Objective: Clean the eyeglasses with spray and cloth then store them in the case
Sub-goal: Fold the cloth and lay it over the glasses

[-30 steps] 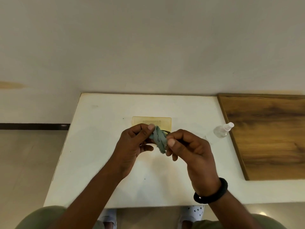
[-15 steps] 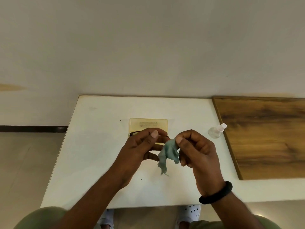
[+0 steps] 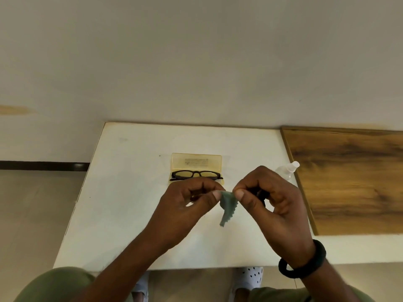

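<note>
A white table [image 3: 122, 210] spreads under and beyond both hands, its near edge below the forearms. To the right of the right hand, a wooden board [image 3: 349, 179] lies on the table, running away toward the wall.

Both forearms reach in from the bottom of the view and converge above the middle of the table. The left hand [image 3: 187, 205] is turned palm inward with the fingers curled and the thumb stretched toward the right hand. The right hand [image 3: 270, 201] mirrors it, knuckles up, fingers folded in, a black band [image 3: 303, 269] around its wrist. The two hands are drawn close together, and each pinches the top edge of the small teal cloth [image 3: 227, 203] between thumb and forefinger; the cloth hangs down between them in a narrow, crumpled strip with a zigzag edge, clear of the table.

Just beyond the hands, directly past the left hand's knuckles, the yellow case [image 3: 196, 163] lies open on the table. The black-framed eyeglasses [image 3: 196, 175] rest in it, folded, lenses facing the person, near the left hand's fingers but not touching them.

Past the right hand's knuckles, partly hidden by them, the clear spray bottle [image 3: 287, 170] lies beside the board's edge.
</note>
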Tool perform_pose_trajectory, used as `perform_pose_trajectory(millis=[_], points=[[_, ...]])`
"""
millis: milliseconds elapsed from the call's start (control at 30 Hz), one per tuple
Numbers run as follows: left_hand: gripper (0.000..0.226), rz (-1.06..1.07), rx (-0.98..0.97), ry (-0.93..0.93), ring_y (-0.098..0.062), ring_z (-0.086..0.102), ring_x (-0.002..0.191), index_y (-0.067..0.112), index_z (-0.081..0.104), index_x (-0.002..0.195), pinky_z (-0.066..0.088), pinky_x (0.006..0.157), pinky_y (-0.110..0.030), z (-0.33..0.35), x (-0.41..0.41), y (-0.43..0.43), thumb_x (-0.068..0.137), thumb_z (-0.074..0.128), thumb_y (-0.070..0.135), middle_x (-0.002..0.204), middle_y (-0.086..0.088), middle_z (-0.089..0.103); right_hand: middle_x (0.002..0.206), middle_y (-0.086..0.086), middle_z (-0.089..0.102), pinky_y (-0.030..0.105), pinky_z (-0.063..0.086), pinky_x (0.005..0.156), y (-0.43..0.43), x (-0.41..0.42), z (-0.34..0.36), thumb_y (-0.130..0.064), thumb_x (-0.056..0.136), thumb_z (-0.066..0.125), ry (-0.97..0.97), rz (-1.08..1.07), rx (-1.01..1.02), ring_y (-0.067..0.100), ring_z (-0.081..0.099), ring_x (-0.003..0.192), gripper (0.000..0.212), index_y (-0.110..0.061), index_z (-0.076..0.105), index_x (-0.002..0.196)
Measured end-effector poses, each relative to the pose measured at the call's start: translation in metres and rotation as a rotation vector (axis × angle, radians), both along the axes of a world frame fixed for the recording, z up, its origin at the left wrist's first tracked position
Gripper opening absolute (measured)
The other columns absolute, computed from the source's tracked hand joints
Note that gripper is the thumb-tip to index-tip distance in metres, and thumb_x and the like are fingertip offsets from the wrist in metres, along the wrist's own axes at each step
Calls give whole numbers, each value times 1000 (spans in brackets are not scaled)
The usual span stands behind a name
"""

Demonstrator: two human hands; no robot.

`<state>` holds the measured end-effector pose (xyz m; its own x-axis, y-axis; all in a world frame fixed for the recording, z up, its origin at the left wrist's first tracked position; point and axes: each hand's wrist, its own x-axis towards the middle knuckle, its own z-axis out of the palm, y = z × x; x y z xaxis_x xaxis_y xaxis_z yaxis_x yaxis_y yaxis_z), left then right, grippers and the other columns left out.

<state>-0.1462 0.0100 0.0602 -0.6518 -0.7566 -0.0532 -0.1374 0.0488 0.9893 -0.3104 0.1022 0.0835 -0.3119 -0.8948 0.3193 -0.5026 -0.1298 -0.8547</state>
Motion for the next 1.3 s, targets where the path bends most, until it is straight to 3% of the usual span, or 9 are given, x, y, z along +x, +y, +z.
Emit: perform_pose_trajectory(millis=[200, 267, 400, 533, 633, 800, 1000, 1133, 1300], points=[[23, -18, -166, -8, -4, 63, 79, 41, 63, 80, 44, 70, -10, 3, 0, 11, 93, 46, 49, 75, 21, 64, 69, 11, 58, 21, 40, 50, 2, 6, 4, -14, 87, 54, -601, 36, 152, 12, 48, 56, 15, -6, 64, 79], [22, -37, -160, 12, -4, 61, 75, 43, 61, 77, 43, 67, -8, 7, -1, 13, 92, 48, 52, 73, 20, 62, 65, 2, 60, 18, 41, 49, 2, 7, 1, -18, 87, 57, -560, 9, 159, 10, 50, 53, 15, -8, 66, 80], [29, -35, -191, 9, -10, 68, 87, 30, 71, 84, 49, 75, -16, 7, -1, 12, 87, 58, 56, 83, 13, 71, 75, -3, 70, 21, 48, 56, 3, 6, 0, -26, 87, 65, -171, 59, 112, 17, 63, 65, 12, -16, 71, 85], [15, -21, -232, -1, -13, 67, 92, 37, 68, 87, 46, 79, -14, 7, 0, 11, 94, 56, 42, 86, 16, 70, 72, 1, 68, 22, 47, 58, 4, -2, 5, -14, 84, 66, -354, 21, 83, 12, 59, 62, 7, -9, 70, 81], [11, -22, -278, -41, -9, 66, 97, 37, 68, 90, 45, 82, -13, 6, 0, 10, 95, 59, 34, 92, 18, 71, 75, 0, 69, 33, 47, 59, 4, -3, 1, -16, 87, 65, -174, -18, 79, 19, 58, 64, 7, -15, 70, 82], [22, 28, -330, -83, -1, 65, 103, 31, 73, 97, 44, 83, -6, 2, 3, 6, 92, 56, 44, 98, 24, 70, 76, 1, 66, 44, 46, 62, 5, -5, 1, -21, 88, 63, -206, -70, 1, 25, 57, 70, 12, -12, 67, 83], [17, 14, -391, -169, -4, 65, 98, 30, 71, 100, 50, 78, -16, -3, 3, 7, 90, 58, 33, 97, 21, 70, 77, 2, 62, 21, 42, 63, 6, -9, 7, -7, 89, 58, -240, -57, -80, 17, 55, 70, 8, -4, 63, 84], [20, 9, -467, -228, -2, 63, 96, 34, 67, 103, 48, 78, -18, -5, 3, 6, 88, 55, 40, 102, 22, 68, 73, 5, 60, 17, 43, 59, 7, -8, 10, 0, 88, 54, -376, -24, -116, 19, 53, 63, 9, 0, 62, 84], [16, 49, -445, -238, 3, 61, 97, 33, 70, 99, 40, 80, -1, -4, 3, 5, 87, 59, 34, 94, 25, 68, 73, 5, 60, 23, 41, 52, 9, -13, 12, -31, 89, 66, -469, -63, -136, 23, 51, 56, 26, -5, 64, 85]])
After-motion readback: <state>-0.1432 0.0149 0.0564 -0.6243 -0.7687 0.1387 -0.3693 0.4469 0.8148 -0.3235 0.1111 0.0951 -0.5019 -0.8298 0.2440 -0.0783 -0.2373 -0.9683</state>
